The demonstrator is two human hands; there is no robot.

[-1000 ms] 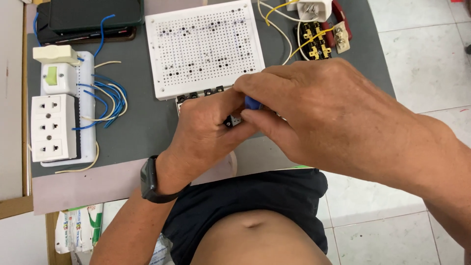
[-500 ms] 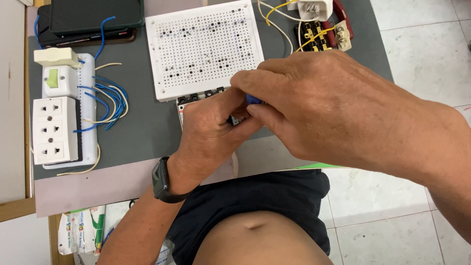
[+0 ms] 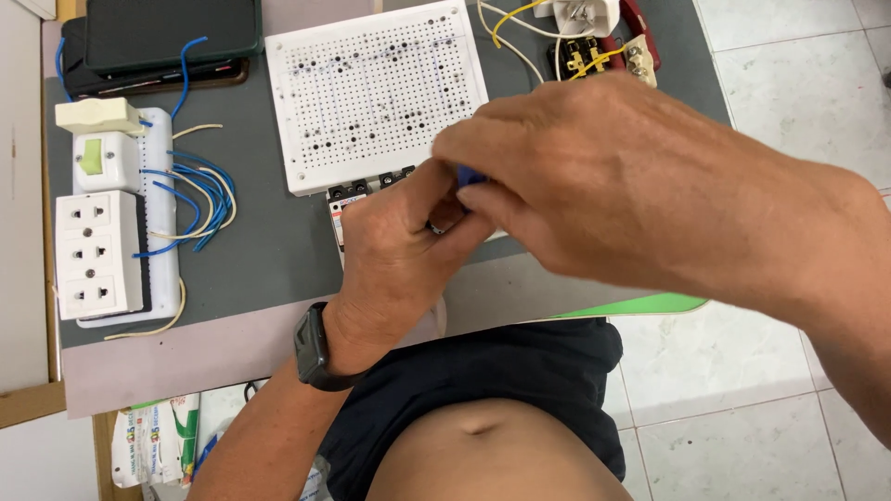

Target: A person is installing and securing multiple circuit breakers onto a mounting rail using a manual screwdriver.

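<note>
— What are your hands on?

— Your right hand (image 3: pixel 594 186) is curled, its fingertips pinching a small blue part (image 3: pixel 470 174); too little of it shows to say what it is. Your left hand (image 3: pixel 399 250), with a black watch (image 3: pixel 314 348) on the wrist, is closed around a small breaker (image 3: pixel 345 206) and meets the right hand over it.

— Where does that breaker sit?

— On the grey surface (image 3: pixel 269 250), touching the near edge of the white perforated board (image 3: pixel 376 93). Your hands hide most of it.

— And further out?

— To your left lies a white mounting plate with a triple socket block (image 3: pixel 97 255), a switch with a green rocker (image 3: pixel 104 160) above it, and loose blue wires (image 3: pixel 200 190) beside them. A dark case (image 3: pixel 158 37) lies at the far left corner. At the far right sit yellow wires (image 3: pixel 510 19) and a small red-and-cream device (image 3: pixel 617 51).
</note>
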